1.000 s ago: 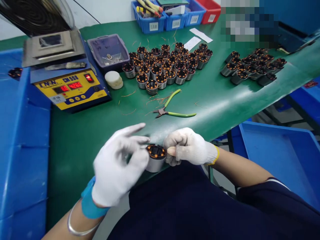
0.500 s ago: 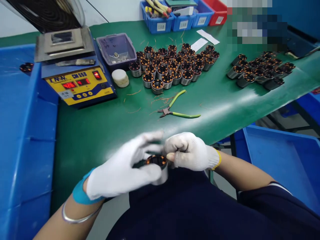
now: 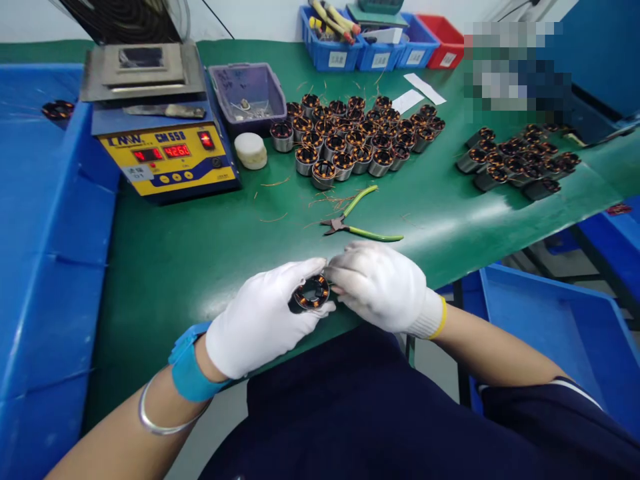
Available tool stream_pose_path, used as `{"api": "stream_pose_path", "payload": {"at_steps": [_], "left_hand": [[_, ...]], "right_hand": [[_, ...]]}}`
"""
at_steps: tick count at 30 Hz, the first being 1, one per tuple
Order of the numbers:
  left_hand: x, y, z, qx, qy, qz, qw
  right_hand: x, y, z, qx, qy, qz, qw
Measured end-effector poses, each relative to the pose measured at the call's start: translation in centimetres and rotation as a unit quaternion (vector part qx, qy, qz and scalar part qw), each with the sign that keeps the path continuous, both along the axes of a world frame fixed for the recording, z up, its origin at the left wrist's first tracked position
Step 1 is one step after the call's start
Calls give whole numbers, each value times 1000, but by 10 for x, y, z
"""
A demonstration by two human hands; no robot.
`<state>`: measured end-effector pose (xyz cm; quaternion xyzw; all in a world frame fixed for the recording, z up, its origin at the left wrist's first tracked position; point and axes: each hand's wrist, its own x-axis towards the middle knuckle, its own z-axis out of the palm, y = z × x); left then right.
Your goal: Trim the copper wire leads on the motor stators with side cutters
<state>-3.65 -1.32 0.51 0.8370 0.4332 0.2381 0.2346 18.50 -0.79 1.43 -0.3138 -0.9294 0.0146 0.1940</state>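
My left hand point(image 3: 265, 317), in a white glove, is wrapped round a motor stator point(image 3: 315, 304), a short cylinder with copper windings showing at its upper rim. The stator's open end is tilted up toward me at the table's front edge. Against its right side, my gloved right hand point(image 3: 383, 287) has its fingers pinched together close to the rim. What sits between those fingertips is too small to make out. Beyond both hands lie green-handled cutting pliers point(image 3: 339, 225) with their jaws apart, among loose copper wire scraps point(image 3: 336, 200).
Several more stators point(image 3: 345, 143) stand grouped at the back, with another group point(image 3: 515, 160) to the right. A blue-and-yellow solder pot unit point(image 3: 167, 163) is at left, beside a purple bin point(image 3: 247, 93) and a round white pad point(image 3: 251, 151). Blue crates point(image 3: 45, 267) flank the table.
My left hand has closed round the stator and lifted it slightly away from me, tilting it. My right hand has turned over, fingers now against the rim. The view has shifted a little.
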Motion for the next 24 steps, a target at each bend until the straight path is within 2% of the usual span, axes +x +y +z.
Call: {"api": "stream_pose_path", "payload": {"at_steps": [2,5,9,12,15,17,19,22,24], "left_hand": [[0,2,0,-15,7,-5,1000],[-2,8,1,-43,43,-4,998],[-8,19,3,-87,82,46,992],[-12,23,5,-100,104,84,986],[-17,26,6,-86,125,110,982],[-20,28,6,-80,131,121,981],[-22,30,6,-78,133,130,980],[-24,32,5,-92,129,138,978],[-24,33,3,-103,121,137,978]], "right_hand": [[-2,0,2,34,-94,6,995],[12,4,4,51,-164,-14,985],[53,13,9,-5,-166,-134,977],[70,15,9,-54,-185,-206,959],[68,17,5,-71,-201,-181,960],[63,24,1,-61,-171,-151,972],[62,37,-4,-50,-144,-159,975],[64,57,-8,-102,-177,-188,961],[63,62,-5,-143,-220,-195,945]]}}
